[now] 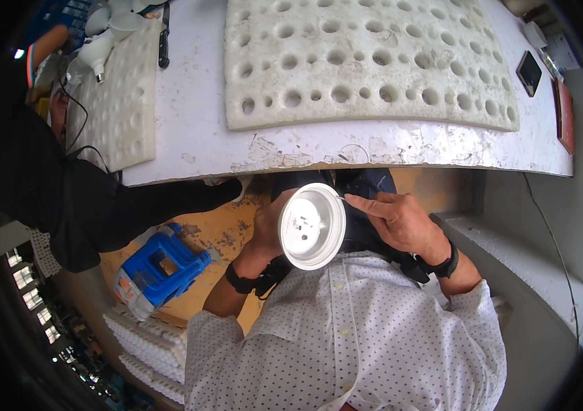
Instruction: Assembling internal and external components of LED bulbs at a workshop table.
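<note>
Left hand (267,226), head view: wrapped round the left side of a white, round, cup-shaped plastic housing (313,227), which was tilted, open side up. Right hand (404,220): index finger stretched to the housing's upper right rim, other fingers curled; couldn't tell if it touched the rim or pinched something thin. Housing sat above the lap, off the near edge of a scuffed white table (195,89). Small dark spots on its inner floor, too small to identify.

On the table: large off-white foam board (360,74) with rows of round holes, straight ahead. Left of it, black-handled knife (164,51), then a second holed foam board (127,103) with white bulbs (96,55) at its far end. Right side: dark-screened phone (529,73), reddish-brown flat notebook-like object (564,116) just beside. Blue plastic stool-like item (168,267) on the floor, lower left. Another person's dark-clothed leg (161,212) reached in from the left.
</note>
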`<state>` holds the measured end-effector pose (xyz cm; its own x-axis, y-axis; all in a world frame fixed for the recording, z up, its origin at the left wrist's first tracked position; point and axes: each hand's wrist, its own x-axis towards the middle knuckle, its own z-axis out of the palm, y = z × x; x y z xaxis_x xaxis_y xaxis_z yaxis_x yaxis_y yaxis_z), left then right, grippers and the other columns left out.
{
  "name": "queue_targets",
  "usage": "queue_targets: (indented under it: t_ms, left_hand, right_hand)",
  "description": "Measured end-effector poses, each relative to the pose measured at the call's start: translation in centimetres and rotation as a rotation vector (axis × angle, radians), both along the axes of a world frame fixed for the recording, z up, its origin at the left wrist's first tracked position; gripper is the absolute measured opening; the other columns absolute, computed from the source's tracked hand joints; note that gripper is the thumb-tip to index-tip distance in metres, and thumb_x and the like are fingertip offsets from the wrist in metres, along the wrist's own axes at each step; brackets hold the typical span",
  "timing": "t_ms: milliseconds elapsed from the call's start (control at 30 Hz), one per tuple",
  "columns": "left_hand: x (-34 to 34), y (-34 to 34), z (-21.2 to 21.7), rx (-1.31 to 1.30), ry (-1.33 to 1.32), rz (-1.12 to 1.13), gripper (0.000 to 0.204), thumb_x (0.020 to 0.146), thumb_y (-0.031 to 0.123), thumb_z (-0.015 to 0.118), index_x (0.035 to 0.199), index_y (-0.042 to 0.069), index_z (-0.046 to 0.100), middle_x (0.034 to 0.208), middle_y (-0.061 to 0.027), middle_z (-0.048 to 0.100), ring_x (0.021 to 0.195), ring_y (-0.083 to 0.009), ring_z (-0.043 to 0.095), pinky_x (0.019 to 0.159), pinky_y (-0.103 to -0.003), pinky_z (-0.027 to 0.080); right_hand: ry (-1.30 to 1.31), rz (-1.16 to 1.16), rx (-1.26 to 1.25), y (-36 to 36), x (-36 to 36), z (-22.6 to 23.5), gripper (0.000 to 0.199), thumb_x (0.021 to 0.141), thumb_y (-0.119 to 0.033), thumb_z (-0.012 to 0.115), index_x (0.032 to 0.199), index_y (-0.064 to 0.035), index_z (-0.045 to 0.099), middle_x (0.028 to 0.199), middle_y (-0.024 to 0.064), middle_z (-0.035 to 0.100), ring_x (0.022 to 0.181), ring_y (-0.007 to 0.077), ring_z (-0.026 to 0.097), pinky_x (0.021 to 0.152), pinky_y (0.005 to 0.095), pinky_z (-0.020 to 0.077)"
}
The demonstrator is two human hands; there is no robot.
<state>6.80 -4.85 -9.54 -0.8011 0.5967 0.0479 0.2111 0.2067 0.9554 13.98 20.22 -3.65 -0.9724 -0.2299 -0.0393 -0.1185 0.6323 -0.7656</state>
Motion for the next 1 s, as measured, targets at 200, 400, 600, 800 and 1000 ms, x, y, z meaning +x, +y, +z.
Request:
queue_targets:
  t_ms: [200,400,600,800,1000]
  left_hand:
    - [0.4,0.8,0.9,-0.082,0.5,-0.045,0.055,0.065,0.018,0.079,0.109,-0.006,0.055,0.085,-0.0147,0.067,0.069,-0.0235,0.068,0.058,-0.029,0.055]
    - [2.5,0.6,-0.2,-0.156,0.454,-0.067,0.057,0.064,0.013,0.079,0.11,-0.008,0.053,0.086,-0.0172,0.066,0.068,-0.0245,0.068,0.058,-0.031,0.055]
    - [4.3,-0.2,-2.5,-0.216,0.122,-0.195,0.072,0.064,0.019,0.081,0.122,-0.005,0.045,0.097,-0.0184,0.065,0.084,-0.0279,0.067,0.072,-0.036,0.055]
    - [4.6,-1.0,-3.2,-0.32,-0.041,-0.194,0.08,0.063,0.025,0.082,0.125,-0.003,0.041,0.103,-0.0178,0.064,0.091,-0.0277,0.066,0.078,-0.037,0.054]
    - [4.4,-0.5,-2.6,-0.232,0.205,-0.206,0.079,0.063,0.023,0.083,0.123,-0.007,0.041,0.1,-0.0184,0.065,0.088,-0.0267,0.067,0.075,-0.036,0.055]
  right_hand:
    - [-0.088,-0.01,-0.014,-0.6,0.5,-1.5,0.044,0.078,0.0,0.058,0.12,-0.0125,0.059,0.065,0.015,0.057,0.053,0.0312,0.056,0.051,0.0378,0.046]
    - [-0.114,-0.095,-0.127,-1.6,1.0,-3.2,0.04,0.079,0.001,0.057,0.117,-0.0111,0.061,0.066,0.017,0.059,0.054,0.0327,0.057,0.052,0.0383,0.0468]
    - [-0.067,-0.052,-0.167,-1.7,1.0,-4.1,0.037,0.079,-0.001,0.059,0.115,-0.0109,0.062,0.067,0.0172,0.059,0.055,0.0326,0.057,0.053,0.0382,0.0473]
    - [-0.084,-0.066,-0.21,-0.9,1.2,-4.4,0.033,0.08,-0.003,0.06,0.113,-0.0107,0.064,0.069,0.0173,0.061,0.058,0.0324,0.059,0.055,0.0375,0.0479]
    - [-0.158,-0.022,-0.117,-0.2,2.0,-3.7,0.035,0.08,-0.003,0.059,0.114,-0.011,0.063,0.071,0.0165,0.062,0.06,0.0322,0.06,0.056,0.0375,0.0489]
